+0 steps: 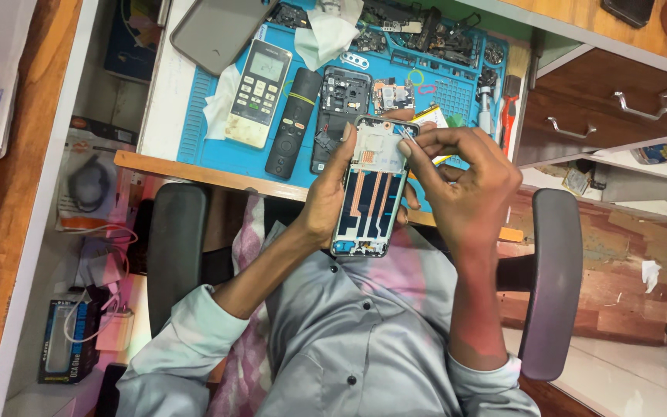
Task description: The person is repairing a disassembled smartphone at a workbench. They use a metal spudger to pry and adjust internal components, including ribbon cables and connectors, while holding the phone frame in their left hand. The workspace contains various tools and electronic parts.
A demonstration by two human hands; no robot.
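Copper-striped open phone (370, 185), edges under both hands.

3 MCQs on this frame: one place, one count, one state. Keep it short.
1. Where does the white remote lie?
A. on the chair arm
B. on the blue mat, left of the black remote
C. in the open drawer

2. How many remotes are on the mat?
A. two
B. four
C. none

3. What state is the held phone in?
A. boxed
B. closed, screen lit
C. opened, insides exposed

Key:
1 B: the white remote lies on the blue mat beside the black remote.
2 A: only those two show.
3 C: the opened phone in the left hand shows bare flex strips, and the right hand pinches at its top.
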